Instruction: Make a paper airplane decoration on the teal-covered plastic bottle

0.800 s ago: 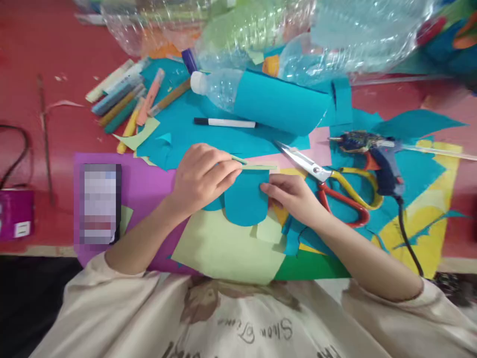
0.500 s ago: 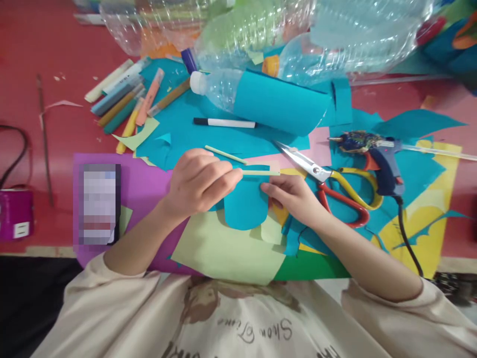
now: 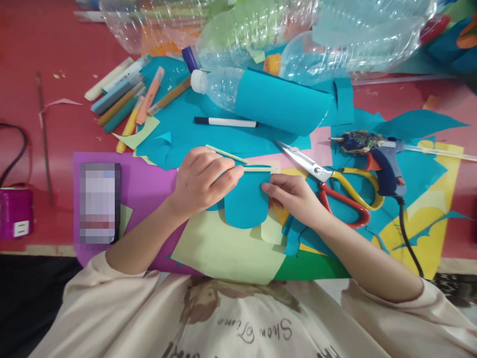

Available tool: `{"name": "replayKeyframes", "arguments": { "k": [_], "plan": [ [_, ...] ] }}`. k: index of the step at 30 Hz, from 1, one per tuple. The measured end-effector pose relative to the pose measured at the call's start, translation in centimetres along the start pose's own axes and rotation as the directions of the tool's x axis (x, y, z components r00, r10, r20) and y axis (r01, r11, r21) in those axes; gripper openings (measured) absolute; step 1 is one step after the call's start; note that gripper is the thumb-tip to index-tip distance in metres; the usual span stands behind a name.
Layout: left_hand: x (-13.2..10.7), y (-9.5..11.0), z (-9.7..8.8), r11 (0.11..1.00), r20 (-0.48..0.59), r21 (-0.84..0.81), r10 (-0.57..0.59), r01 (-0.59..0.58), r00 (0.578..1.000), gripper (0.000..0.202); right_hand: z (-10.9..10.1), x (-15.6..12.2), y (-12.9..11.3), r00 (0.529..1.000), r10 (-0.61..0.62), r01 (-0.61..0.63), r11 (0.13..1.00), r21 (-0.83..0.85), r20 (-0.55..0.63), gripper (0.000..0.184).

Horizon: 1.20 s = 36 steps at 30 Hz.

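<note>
Since half a second ago, my left hand (image 3: 203, 179) has shifted slightly right and carried its pale strip (image 3: 259, 169) a touch farther from me, over the top of the blue piece (image 3: 246, 201). I grip the strip by its left end, thumb against curled fingers, its free end pointing right. Whether it touches the paper is hard to tell from above. My right hand (image 3: 292, 196) pinches the piece's right edge, thumb on top, the other fingers bent and partly hidden. The piece lies between my hands, its rounded bottom over a green sheet (image 3: 231, 248). A second strip (image 3: 223, 153) slants just beyond my left knuckles.

Right of my right hand, the scissors (image 3: 316, 171) lie parted, blades pointing away to the left. Beyond them sits the glue gun (image 3: 389, 166), nozzle left, its cord running toward me over a yellow sheet (image 3: 428, 248). Ahead, a pen (image 3: 231, 122) lies near a capped bottle (image 3: 283, 102) wrapped in blue; markers (image 3: 119, 94) cluster to its left. On my left, a phone (image 3: 100, 204), screen blurred, rests on a purple sheet (image 3: 145, 189).
</note>
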State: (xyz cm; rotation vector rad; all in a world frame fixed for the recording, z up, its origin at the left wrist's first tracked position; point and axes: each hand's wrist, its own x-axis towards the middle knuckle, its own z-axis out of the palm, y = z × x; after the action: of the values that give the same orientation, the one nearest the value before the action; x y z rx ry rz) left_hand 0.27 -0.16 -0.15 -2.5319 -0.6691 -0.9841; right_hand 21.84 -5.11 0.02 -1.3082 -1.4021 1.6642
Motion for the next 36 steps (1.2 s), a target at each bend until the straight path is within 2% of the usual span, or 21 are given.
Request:
{"name": "replayKeyframes", "arguments": {
  "k": [10, 13, 15, 17, 18, 20, 22, 23, 25, 27, 30, 33, 36],
  "plan": [
    [-0.1, 0.2, 0.2, 0.999, 0.004, -0.008, -0.044, 0.044, 0.999, 0.009, 0.0, 0.0, -0.3, 1.0, -0.019, 0.019, 1.0, 0.008, 0.009, 0.039],
    [-0.6, 0.1, 0.3, 0.985, 0.077, -0.086, -0.142, 0.148, 0.987, 0.013, 0.0, -0.1, -0.2, 1.0, -0.014, 0.014, 1.0, 0.023, 0.001, 0.039],
    [-0.8, 0.1, 0.3, 0.945, 0.169, -0.182, -0.243, 0.273, 0.955, 0.02, 0.0, -0.1, -0.2, 1.0, -0.017, 0.017, 0.999, 0.034, -0.005, 0.04],
    [-0.7, 0.1, 0.1, 0.846, 0.252, -0.311, -0.365, 0.432, 0.896, 0.032, 0.0, -0.1, -0.2, 1.0, -0.019, 0.02, 0.999, 0.046, -0.01, 0.042],
    [-0.6, 0.1, 0.1, 0.765, 0.291, -0.394, -0.423, 0.51, 0.858, 0.037, 0.0, -0.1, -0.2, 1.0, -0.02, 0.021, 0.998, 0.051, -0.014, 0.044],
    [-0.2, 0.2, -0.1, 0.533, 0.392, -0.561, -0.503, 0.633, 0.77, 0.047, 0.1, -0.1, -0.3, 1.0, -0.022, 0.023, 0.998, 0.054, -0.021, 0.047],
    [0.1, 0.4, -0.1, 0.283, 0.513, -0.652, -0.518, 0.703, 0.684, 0.051, 0.1, -0.1, -0.3, 0.999, -0.028, 0.029, 0.999, 0.042, -0.023, 0.047],
    [0.2, 0.5, -0.2, 0.186, 0.566, -0.662, -0.511, 0.726, 0.647, 0.052, 0.1, -0.1, -0.3, 0.999, -0.031, 0.032, 0.999, 0.034, -0.024, 0.047],
    [0.4, 0.8, -0.2, 0.071, 0.629, -0.65, -0.509, 0.757, 0.587, 0.053, 0.1, -0.1, -0.4, 0.999, -0.032, 0.033, 0.999, 0.023, -0.021, 0.047],
    [0.4, 1.0, -0.2, 0.027, 0.652, -0.631, -0.524, 0.775, 0.548, 0.053, 0.1, -0.1, -0.4, 0.999, -0.031, 0.031, 0.999, 0.016, -0.011, 0.048],
    [0.4, 1.4, -0.4, 0.017, 0.653, -0.617, -0.546, 0.787, 0.524, 0.048, 0.1, -0.2, -0.1, 1.0, -0.024, 0.024, 1.0, -0.009, 0.002, 0.047],
    [0.5, 1.7, -0.5, 0.042, 0.642, -0.616, -0.553, 0.787, 0.532, 0.043, 0.2, -0.2, 0.3, 0.999, -0.024, 0.025, 0.999, 0.035, -0.034, 0.039],
    [0.7, 2.0, -0.5, 0.064, 0.628, -0.634, -0.539, 0.771, 0.562, 0.04, 0.5, -0.3, 0.7, 0.988, -0.094, 0.106, 0.99, 0.097, -0.121, 0.037]
  ]
}}
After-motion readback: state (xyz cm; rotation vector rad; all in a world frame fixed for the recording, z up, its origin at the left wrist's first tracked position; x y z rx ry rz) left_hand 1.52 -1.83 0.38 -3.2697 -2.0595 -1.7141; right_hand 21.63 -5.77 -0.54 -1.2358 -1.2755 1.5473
